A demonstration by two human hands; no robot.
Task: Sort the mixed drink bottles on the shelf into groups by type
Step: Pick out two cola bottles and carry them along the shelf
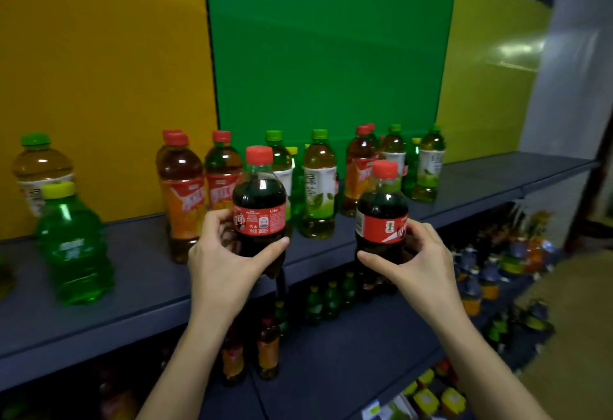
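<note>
My left hand (225, 253) grips a dark cola bottle (259, 200) with a red cap and red label, held in front of the grey shelf (146, 290). My right hand (418, 260) grips a second cola bottle (381, 207) of the same kind, a little lower and to the right. Behind them on the shelf stand red-capped iced tea bottles (180, 194) with orange labels and green tea bottles (319, 187) with white labels. A green soda bottle (73, 247) with a yellow cap stands at the left, with another green tea bottle (39, 174) behind it.
More tea bottles (428, 167) crowd the shelf's right part. Yellow and green panels (325, 48) back the shelf. Lower shelves hold several other bottles (265, 350), and goods lie on the floor at the right (497, 273).
</note>
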